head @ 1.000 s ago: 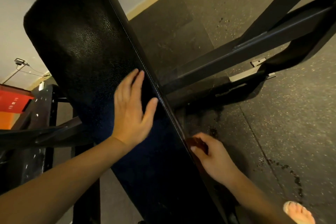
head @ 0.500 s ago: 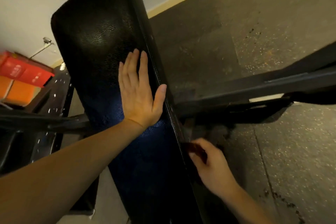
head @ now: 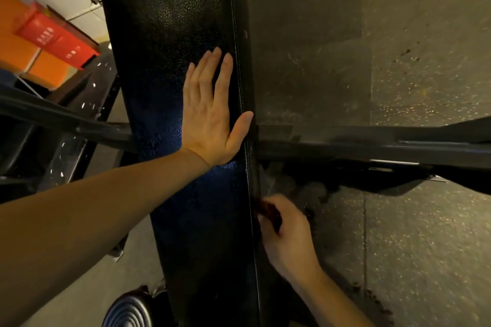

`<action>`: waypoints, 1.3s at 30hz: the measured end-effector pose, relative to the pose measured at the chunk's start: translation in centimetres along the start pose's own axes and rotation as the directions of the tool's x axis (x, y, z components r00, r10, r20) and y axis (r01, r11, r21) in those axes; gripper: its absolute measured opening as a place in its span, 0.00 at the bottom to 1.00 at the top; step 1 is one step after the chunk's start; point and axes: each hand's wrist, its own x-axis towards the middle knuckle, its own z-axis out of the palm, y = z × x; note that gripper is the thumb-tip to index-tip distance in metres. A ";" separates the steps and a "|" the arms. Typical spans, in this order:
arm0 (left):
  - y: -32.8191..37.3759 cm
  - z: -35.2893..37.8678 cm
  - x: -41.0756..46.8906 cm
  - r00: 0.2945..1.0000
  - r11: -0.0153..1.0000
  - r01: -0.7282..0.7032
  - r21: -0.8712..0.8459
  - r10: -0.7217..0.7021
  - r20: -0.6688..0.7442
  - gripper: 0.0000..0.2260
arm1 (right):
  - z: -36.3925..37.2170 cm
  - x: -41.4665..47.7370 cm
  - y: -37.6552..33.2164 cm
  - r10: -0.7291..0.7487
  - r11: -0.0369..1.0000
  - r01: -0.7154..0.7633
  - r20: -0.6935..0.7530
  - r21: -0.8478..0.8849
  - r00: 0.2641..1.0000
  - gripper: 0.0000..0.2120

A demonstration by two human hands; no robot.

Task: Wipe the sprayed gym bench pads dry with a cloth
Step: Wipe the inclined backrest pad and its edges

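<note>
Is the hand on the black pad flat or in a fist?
Flat. The left hand lies open on the pad, fingers straight.

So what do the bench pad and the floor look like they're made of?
The bench pad looks like black vinyl or faux leather: pebbled grain, glossy highlights, a stitched seam along its right edge. The floor looks like matte rubber gym matting: dark with pale flecks and straight tile joints. Neither can be confirmed by sight alone.

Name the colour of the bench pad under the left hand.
Black, pebble-textured with a bluish sheen, on the bench pad; head view.
</note>
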 end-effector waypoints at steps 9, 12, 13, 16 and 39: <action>-0.1 0.1 0.0 1.000 1.000 -0.002 -0.013 0.002 0.003 0.36 | -0.7 5.0 -3.1 -0.139 0.990 0.136 -0.120 -0.029 0.983 0.09; 0.1 0.0 -0.1 1.000 1.000 0.003 -0.013 -0.003 0.003 0.36 | 0.1 -1.3 -0.3 -0.065 0.995 0.066 0.008 -0.075 0.998 0.09; 0.1 0.0 -0.1 1.000 1.000 0.002 -0.010 -0.002 0.004 0.36 | 0.0 -1.1 -0.4 -0.071 0.994 0.071 0.008 -0.089 0.997 0.09; 0.0 0.0 0.0 1.000 1.000 0.002 -0.008 -0.002 0.013 0.36 | -1.5 4.7 -3.9 -0.177 0.979 0.166 -0.088 -0.117 0.980 0.09; -0.1 0.2 -0.1 1.000 1.000 -0.013 0.012 0.013 -0.015 0.37 | 0.1 0.9 -1.6 -0.072 0.994 0.068 -0.046 -0.083 0.996 0.10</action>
